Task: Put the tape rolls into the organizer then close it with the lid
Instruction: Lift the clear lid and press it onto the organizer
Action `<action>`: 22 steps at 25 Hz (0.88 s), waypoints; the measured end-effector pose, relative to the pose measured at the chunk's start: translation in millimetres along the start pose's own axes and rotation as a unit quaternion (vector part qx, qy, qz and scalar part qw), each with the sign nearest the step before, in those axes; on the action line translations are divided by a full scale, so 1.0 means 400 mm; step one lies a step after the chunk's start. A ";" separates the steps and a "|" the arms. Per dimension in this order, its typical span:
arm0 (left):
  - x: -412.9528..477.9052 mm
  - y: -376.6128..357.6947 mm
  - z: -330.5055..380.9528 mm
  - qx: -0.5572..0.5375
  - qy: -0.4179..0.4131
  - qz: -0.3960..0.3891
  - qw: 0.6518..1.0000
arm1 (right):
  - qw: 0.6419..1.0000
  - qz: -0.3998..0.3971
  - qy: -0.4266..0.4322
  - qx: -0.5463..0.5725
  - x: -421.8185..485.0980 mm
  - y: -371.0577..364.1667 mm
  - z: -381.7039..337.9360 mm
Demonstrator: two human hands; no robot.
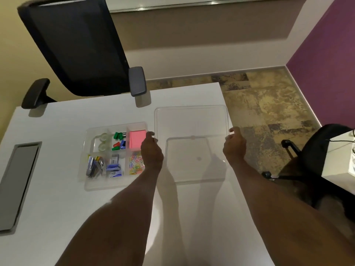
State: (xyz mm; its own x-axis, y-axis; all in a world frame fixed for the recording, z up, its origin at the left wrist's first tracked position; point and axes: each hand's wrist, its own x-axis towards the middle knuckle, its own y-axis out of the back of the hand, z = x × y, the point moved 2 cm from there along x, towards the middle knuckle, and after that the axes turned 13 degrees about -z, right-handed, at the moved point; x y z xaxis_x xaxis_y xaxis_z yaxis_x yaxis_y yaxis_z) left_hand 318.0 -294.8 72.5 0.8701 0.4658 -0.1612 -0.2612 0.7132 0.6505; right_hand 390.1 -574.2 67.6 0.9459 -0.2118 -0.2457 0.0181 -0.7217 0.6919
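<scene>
Two hands are seen gripping a clear plastic lid (pixel 192 123), one at each side edge: the left hand (pixel 151 150) is pinched on the lid's left edge and the right hand (pixel 234 144) is pinched on its right edge. The lid is held raised above the white surface (pixel 57 208), to the right of the organizer (pixel 115 156), with its far right corner reaching past the surface's edge over the patterned floor (pixel 269 104). A shadow of the lid is cast on the surface beneath it.

The organizer, a clear divided tray, is left uncovered on the surface just beside the left hand. Two clear tape rolls (pixel 102 142) are seen lying in its far-left compartment, one behind the other. Green and blue clips (pixel 119 140) are held in the middle far compartment and a pink pad of notes (pixel 136 139) in the far right one. Staplers (pixel 94 167), staple boxes (pixel 114 167) and coloured paper clips (pixel 136 163) are kept in the near row.

A black office chair (pixel 76 47) is drawn up at the far side of the surface, and a grey cable hatch (pixel 17 185) is set into the surface at the left.
</scene>
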 end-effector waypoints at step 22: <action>0.060 0.795 -0.325 -0.338 -0.005 -0.042 0.940 | 0.904 -0.196 0.103 0.367 -0.361 -0.223 -0.504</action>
State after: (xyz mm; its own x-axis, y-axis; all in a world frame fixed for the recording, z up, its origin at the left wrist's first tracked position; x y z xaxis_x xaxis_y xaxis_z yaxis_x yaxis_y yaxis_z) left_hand 201.4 11.4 178.9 0.9028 0.3901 -0.1811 -0.3941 0.9189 0.0145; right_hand 317.2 -346.3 178.3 0.9546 0.2280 -0.1916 0.2172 -0.9732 -0.0758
